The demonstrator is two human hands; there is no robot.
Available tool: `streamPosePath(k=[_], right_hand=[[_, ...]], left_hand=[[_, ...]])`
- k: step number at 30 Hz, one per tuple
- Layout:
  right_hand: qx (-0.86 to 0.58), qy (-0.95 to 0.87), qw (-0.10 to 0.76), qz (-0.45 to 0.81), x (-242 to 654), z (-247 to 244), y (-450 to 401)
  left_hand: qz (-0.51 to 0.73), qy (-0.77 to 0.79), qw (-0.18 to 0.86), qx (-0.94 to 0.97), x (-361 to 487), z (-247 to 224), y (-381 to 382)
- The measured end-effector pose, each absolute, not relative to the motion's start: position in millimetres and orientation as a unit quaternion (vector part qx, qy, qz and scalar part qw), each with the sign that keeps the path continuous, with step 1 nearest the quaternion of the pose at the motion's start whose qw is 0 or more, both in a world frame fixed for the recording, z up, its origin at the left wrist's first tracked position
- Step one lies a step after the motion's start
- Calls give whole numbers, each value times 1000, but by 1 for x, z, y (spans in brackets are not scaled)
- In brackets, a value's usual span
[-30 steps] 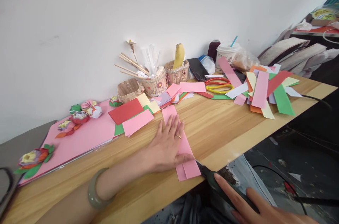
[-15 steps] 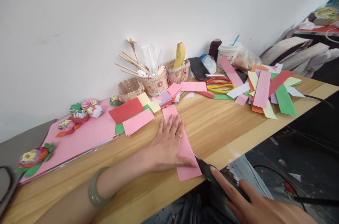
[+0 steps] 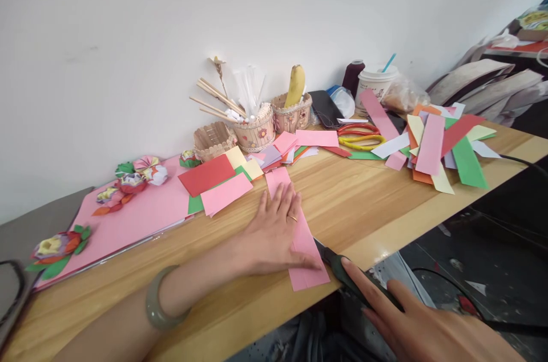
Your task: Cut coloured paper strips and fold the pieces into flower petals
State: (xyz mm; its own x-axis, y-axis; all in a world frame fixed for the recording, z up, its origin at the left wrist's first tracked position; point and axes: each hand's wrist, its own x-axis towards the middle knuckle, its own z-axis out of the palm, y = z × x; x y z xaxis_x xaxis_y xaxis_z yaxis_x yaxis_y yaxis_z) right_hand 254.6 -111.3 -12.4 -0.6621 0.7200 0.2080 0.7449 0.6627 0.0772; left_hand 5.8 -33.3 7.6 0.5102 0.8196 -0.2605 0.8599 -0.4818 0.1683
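My left hand (image 3: 276,230) lies flat with its fingers spread on a long pink paper strip (image 3: 303,230). The strip sits on the wooden table near its front edge, partly hidden under the palm. In my right hand (image 3: 411,310) is a dark-handled knife (image 3: 342,270), with the index finger stretched along the handle. Its dark blade tip touches or nearly touches the strip's right edge, just beyond my left thumb. A stack of cut paper in red, green, cream and pink, with a red piece (image 3: 208,175) on top, lies behind my left hand.
Folded paper flowers (image 3: 132,182) rest on pink sheets (image 3: 141,225) at the left. Small decorated baskets (image 3: 257,132) stand by the wall, one holding a banana (image 3: 295,85). Yellow-and-red-handled scissors (image 3: 362,139), a lidded cup (image 3: 374,88) and piled strips (image 3: 430,145) lie rightward.
The knife tip has slid slightly farther from me along the strip's right edge. My left hand stays pressed on the paper. The whole view has shifted a little.
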Motion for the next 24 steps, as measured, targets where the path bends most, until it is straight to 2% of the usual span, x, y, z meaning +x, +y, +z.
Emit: streamPosePath(k=[5, 24], right_hand=[[-378, -915, 90, -107, 245, 0, -102], [-398, -906, -2, -142, 222, 11, -63]], left_hand=[[-51, 484, 128, 864, 5, 4, -34], [-69, 492, 129, 858, 7, 6, -33]])
